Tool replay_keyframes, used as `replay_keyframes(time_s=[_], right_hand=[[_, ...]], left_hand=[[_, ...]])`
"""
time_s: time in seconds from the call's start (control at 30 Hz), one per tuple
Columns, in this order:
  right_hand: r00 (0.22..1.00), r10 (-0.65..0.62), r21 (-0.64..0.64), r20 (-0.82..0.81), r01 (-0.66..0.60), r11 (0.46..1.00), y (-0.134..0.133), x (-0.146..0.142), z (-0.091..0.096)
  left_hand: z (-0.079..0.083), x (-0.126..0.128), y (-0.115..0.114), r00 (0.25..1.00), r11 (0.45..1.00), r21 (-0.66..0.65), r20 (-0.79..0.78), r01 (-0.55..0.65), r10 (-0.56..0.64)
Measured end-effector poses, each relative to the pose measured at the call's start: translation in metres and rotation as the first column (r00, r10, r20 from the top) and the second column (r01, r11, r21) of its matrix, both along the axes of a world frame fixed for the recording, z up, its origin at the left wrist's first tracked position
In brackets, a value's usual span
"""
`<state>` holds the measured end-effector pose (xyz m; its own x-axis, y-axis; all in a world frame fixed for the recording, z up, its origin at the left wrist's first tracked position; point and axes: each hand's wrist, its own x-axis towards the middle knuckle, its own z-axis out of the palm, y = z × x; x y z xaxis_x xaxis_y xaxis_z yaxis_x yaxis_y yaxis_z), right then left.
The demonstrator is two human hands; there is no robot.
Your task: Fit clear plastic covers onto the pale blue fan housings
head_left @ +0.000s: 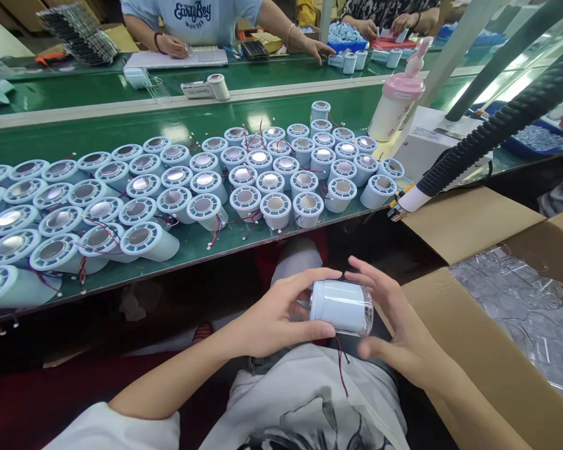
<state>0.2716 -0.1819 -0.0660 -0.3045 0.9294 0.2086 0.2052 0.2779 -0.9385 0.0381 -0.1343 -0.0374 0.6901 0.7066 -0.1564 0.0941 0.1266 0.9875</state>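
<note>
Over my lap, my left hand (293, 306) grips a light blue cylindrical housing (340, 305) lying on its side. A clear plastic cover fits around it, its rim at the right end. Red and dark wires (341, 369) dangle below the housing. Just to the right, my right hand (394, 319) is open, its fingers and thumb spread around the cover's end. Whether its fingertips touch the cover I cannot tell. Ahead on the green bench stand several similar blue housings (276, 205), with round metallic centres and thin wires.
An open cardboard box (492, 350) of clear plastic covers (525, 300) stands at right. A black corrugated hose (497, 125) slants above it. A pink-topped bottle (396, 103) stands on the bench (206, 247). Across it, co-workers' hands (316, 49) handle parts.
</note>
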Motion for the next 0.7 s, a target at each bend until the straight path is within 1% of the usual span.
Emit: replay_keyframes(time_s=[0.03, 0.07, 0.1, 0.13, 0.17, 0.2, 0.23, 0.27, 0.3, 0.37, 0.47, 0.53, 0.63, 0.7], right_hand=[[0.996, 0.003, 0.136, 0.084, -0.014, 0.991, -0.001, 0.001, 0.000], [0.990, 0.003, 0.221, 0.142, -0.034, 0.975, -0.001, 0.003, 0.001], [0.987, 0.008, 0.247, 0.164, -0.049, 0.968, -0.001, 0.003, 0.001], [0.989, 0.022, 0.206, 0.144, -0.052, 0.977, -0.001, 0.004, 0.001], [0.996, 0.035, 0.111, 0.086, -0.045, 0.993, -0.001, 0.004, 0.001], [0.999, 0.045, -0.015, 0.000, -0.045, 0.999, -0.001, 0.004, 0.000], [0.994, 0.047, -0.135, -0.098, -0.060, 0.989, -0.001, 0.003, 0.000], [0.982, 0.037, -0.229, -0.185, -0.080, 0.970, -0.001, 0.003, 0.001], [0.970, 0.024, -0.292, -0.242, -0.097, 0.952, -0.001, 0.002, 0.001], [0.961, 0.008, -0.327, -0.275, -0.102, 0.940, 0.000, 0.002, 0.003], [0.972, -0.003, -0.298, -0.235, -0.069, 0.952, 0.000, 0.000, 0.003], [0.976, -0.010, -0.311, -0.217, -0.060, 0.949, -0.001, -0.003, 0.000], [0.975, -0.025, -0.403, -0.219, -0.067, 0.913, -0.002, -0.008, -0.006], [0.984, 0.013, -0.446, -0.180, -0.094, 0.890, -0.001, -0.007, -0.008]], left_hand=[[0.000, 0.000, 0.000, 1.000, 0.999, -0.046, 0.010, 0.009, -0.009], [0.000, 0.000, 0.001, 1.000, 0.997, -0.077, 0.015, 0.024, -0.023], [0.000, 0.000, 0.002, 0.999, 0.995, -0.087, 0.012, 0.039, -0.038], [0.001, 0.000, 0.002, 0.999, 0.996, -0.072, 0.005, 0.053, -0.053], [0.001, -0.001, 0.003, 0.998, 0.997, -0.033, -0.003, 0.067, -0.067], [0.002, -0.002, 0.003, 0.997, 0.997, 0.017, -0.009, 0.081, -0.081], [0.003, -0.003, 0.004, 0.995, 0.994, 0.057, -0.009, 0.095, -0.094], [0.003, -0.004, 0.004, 0.994, 0.991, 0.075, 0.000, 0.107, -0.108], [0.004, -0.005, 0.005, 0.993, 0.990, 0.072, 0.012, 0.119, -0.120], [0.002, -0.007, 0.005, 0.990, 0.991, 0.008, 0.038, 0.136, -0.136], [-0.004, -0.006, 0.005, 0.989, 0.985, -0.097, 0.070, 0.140, -0.134], [-0.010, -0.003, 0.003, 0.989, 0.982, -0.124, 0.077, 0.139, -0.130], [-0.014, -0.002, 0.004, 0.989, 0.973, -0.187, 0.094, 0.132, -0.116], [-0.011, -0.006, 0.013, 0.992, 0.963, -0.245, 0.079, 0.110, -0.094]])
